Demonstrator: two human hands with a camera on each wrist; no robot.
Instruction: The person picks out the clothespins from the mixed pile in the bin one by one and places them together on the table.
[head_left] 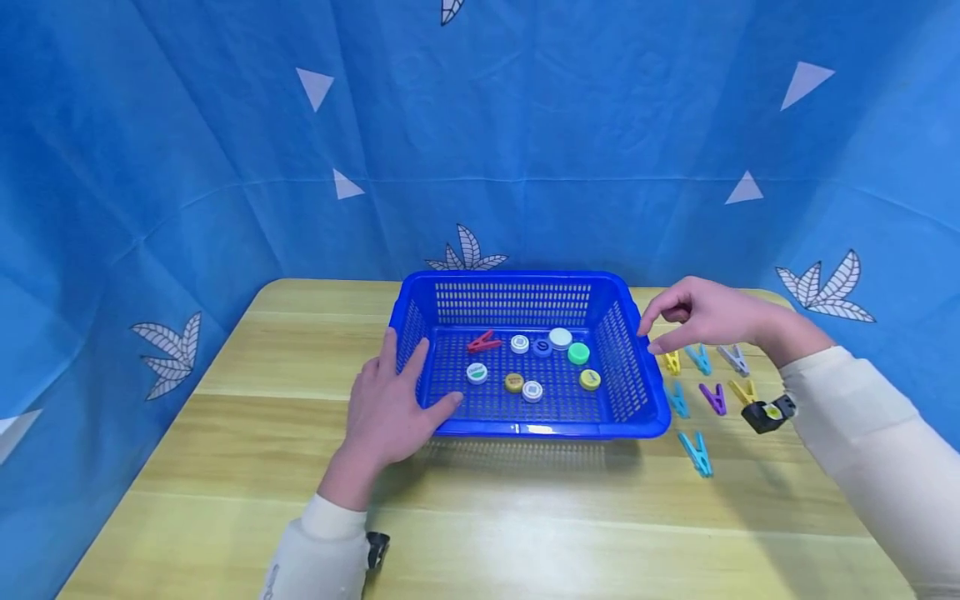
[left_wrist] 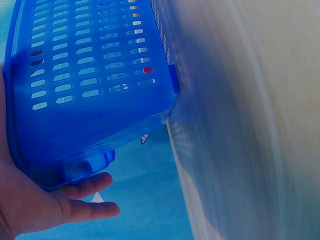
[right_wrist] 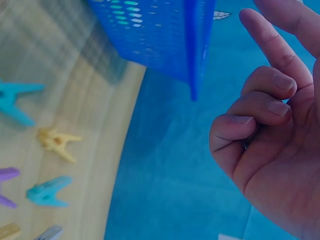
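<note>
A blue plastic basket with slotted sides stands on the table. At its front left corner my left hand rests on the rim, fingers spread and thumb over the front edge; two extended fingers show past the rim in the left wrist view. My right hand is beside the basket's right rim, above the clothespins, with nothing in it. Its index finger and thumb stand apart while the other fingers curl toward the palm. Inside the basket lie a red clothespin and several bottle caps, including a green cap.
Right of the basket several clothespins lie on the wooden table, among them a purple clothespin, a grey clothespin and a light blue clothespin. A blue patterned curtain hangs behind the table and at both sides.
</note>
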